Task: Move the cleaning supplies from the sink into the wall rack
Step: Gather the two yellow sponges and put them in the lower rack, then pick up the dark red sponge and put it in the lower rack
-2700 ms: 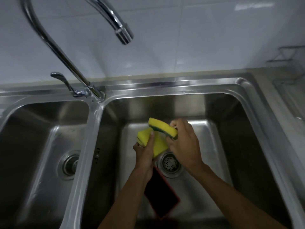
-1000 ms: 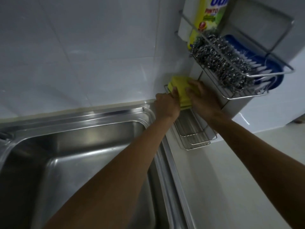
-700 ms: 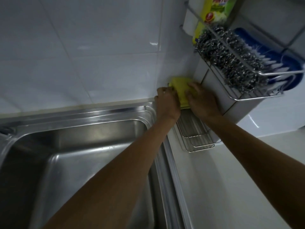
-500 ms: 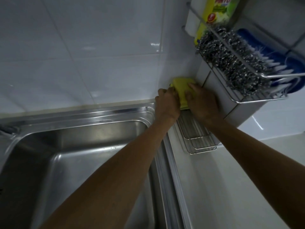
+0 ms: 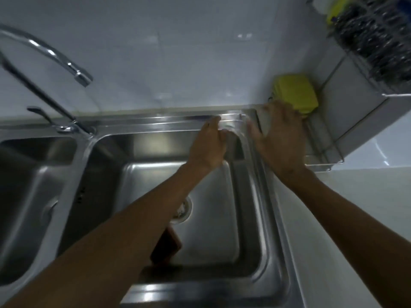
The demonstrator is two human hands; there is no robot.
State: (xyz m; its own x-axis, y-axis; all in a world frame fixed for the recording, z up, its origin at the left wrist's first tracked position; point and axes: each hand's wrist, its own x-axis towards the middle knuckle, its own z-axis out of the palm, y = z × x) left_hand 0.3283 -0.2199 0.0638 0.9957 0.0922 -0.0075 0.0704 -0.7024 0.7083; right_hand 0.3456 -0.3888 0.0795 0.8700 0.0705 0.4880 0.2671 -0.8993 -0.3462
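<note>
Two yellow sponges (image 5: 294,92) lie stacked at the back of the wire wall rack's lower shelf (image 5: 322,152), in the corner of the wall. My right hand (image 5: 278,138) hovers just in front of them, fingers spread, holding nothing. My left hand (image 5: 210,145) is over the back rim of the right sink basin (image 5: 249,218), fingers loosely curled and empty. A dark red-edged pad (image 5: 166,245) lies on the basin floor, partly hidden by my left forearm.
The rack's upper shelf holds steel wool (image 5: 375,41) and a yellow bottle (image 5: 335,7). A curved faucet (image 5: 55,56) rises between the two basins. The drain (image 5: 184,210) sits mid-basin. White counter (image 5: 355,230) runs along the right.
Both hands have let go of the sponges, which stay on the lower shelf, and pulled back toward the sink. The view has swung left and down, bringing the basin and faucet back in.
</note>
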